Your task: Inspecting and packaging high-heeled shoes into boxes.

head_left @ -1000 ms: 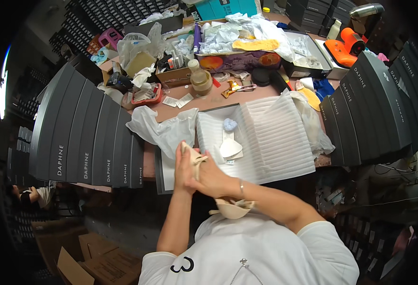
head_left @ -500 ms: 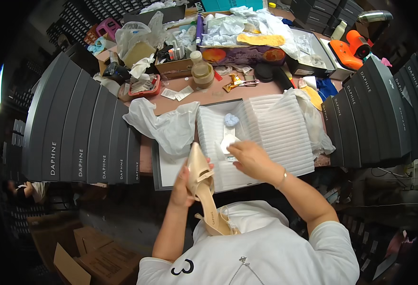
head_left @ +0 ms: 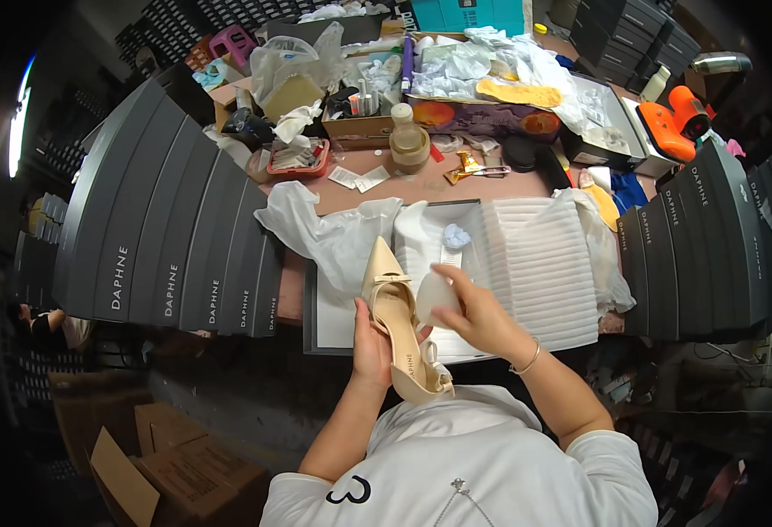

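Observation:
My left hand (head_left: 372, 344) grips a beige pointed shoe (head_left: 396, 321) by its middle, toe pointing away from me, insole facing up. My right hand (head_left: 478, 314) holds a pale translucent wad of stuffing (head_left: 434, 297) right beside the shoe's toe area. Both hands hover over the near edge of an open shoe box (head_left: 333, 329) lined with white ribbed foam sheet (head_left: 539, 263). A small blue-white crumpled piece (head_left: 456, 235) lies on the lining farther back.
Stacks of dark grey shoe boxes stand at left (head_left: 166, 228) and right (head_left: 710, 237). A crumpled white plastic bag (head_left: 333, 233) lies by the box. The back of the table holds a jar (head_left: 408, 145), a red tray (head_left: 298, 158), an orange tool (head_left: 675, 123) and cardboard boxes on the floor (head_left: 166, 474).
The shoe was lifted from my lap and turned toe-away in my left hand. My right hand took the pale wad from the lining and brought it back to the shoe.

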A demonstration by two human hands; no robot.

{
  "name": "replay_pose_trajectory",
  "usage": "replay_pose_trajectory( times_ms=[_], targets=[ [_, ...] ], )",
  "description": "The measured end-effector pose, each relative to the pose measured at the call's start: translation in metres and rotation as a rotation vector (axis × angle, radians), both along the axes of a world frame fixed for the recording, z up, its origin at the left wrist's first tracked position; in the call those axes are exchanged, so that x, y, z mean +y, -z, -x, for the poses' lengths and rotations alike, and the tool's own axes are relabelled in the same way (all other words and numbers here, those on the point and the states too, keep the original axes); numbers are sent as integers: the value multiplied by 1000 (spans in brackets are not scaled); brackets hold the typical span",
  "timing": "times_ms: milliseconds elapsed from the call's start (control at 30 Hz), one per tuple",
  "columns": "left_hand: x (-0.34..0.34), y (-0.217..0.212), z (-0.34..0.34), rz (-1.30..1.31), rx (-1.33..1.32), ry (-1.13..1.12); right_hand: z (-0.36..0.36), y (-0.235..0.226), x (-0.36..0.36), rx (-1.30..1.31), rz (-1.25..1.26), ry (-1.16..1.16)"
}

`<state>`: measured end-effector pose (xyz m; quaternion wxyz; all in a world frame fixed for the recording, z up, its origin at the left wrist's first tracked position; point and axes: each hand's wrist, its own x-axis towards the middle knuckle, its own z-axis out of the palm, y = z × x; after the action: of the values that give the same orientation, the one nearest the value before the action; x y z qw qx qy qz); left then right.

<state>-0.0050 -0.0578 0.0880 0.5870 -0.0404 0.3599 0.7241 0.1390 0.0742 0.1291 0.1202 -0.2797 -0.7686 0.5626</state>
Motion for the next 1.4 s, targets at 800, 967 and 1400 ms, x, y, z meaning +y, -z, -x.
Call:
replay_pose_trajectory(
  times_ms=[800, 967, 1400],
  targets=[
    [-12, 36, -6, 32, 234, -114, 26, 47, -29, -59, -88, -132],
    [-6, 8, 6, 75, 144, 36, 4, 106, 26, -388, -963, -220],
    [-1, -14, -6, 1, -46, 105, 19, 28, 1, 197, -991, -231]
  ],
)
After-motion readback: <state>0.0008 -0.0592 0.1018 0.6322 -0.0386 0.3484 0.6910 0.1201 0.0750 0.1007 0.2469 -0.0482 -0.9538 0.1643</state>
